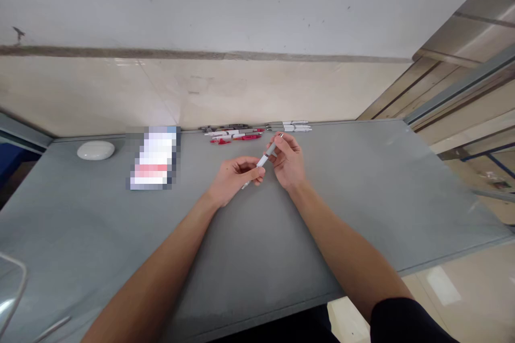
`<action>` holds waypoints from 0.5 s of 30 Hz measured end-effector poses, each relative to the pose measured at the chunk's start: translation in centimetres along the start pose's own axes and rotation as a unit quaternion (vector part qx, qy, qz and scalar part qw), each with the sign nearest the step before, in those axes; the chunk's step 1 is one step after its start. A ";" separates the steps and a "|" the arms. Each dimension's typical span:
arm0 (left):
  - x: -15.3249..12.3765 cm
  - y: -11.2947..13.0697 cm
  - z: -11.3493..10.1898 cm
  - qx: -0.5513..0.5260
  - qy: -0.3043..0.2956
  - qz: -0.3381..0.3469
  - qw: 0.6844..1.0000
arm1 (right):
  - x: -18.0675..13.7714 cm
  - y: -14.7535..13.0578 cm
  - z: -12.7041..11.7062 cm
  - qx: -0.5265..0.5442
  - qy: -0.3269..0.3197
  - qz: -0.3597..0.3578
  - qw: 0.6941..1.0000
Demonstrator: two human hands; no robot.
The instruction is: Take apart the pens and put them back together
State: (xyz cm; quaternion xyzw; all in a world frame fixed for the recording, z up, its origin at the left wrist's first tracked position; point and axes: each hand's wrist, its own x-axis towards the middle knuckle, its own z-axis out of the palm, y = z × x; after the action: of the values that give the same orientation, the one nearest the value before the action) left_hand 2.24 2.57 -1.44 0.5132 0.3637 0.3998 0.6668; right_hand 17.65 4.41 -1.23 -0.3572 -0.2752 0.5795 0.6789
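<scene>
Both hands hold one white and grey pen, tilted with its upper end to the right, over the middle of the table. My left hand is closed around its lower, white part, thumb on top. The fingers of my right hand grip its grey upper end. Just beyond the hands, several pens with dark, white and red barrels lie in a group. To their right lie several white pens, side by side near the wall.
A pixelated flat object lies left of the pens. Farther left sits a white, rounded mouse-like object. A pale cable curves at the lower left. The wall bounds the table's far edge.
</scene>
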 end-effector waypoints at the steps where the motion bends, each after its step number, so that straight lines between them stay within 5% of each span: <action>1: 0.0 0.1 0.0 0.004 -0.002 0.000 1.000 | 0.0 0.0 0.0 -0.003 0.001 0.000 1.000; 7: -0.3 0.7 0.0 0.038 -0.069 -0.013 0.997 | -0.1 0.1 0.1 -0.011 -0.013 0.006 1.000; 15: -0.1 0.1 -0.2 0.025 -0.024 0.005 0.999 | -0.1 0.1 0.1 -0.006 -0.003 -0.004 1.000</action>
State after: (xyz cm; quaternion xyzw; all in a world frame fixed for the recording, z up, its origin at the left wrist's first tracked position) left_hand 2.03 2.57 -1.36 0.5409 0.3546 0.3817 0.6602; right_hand 17.48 4.38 -1.20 -0.3584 -0.2826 0.5759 0.6783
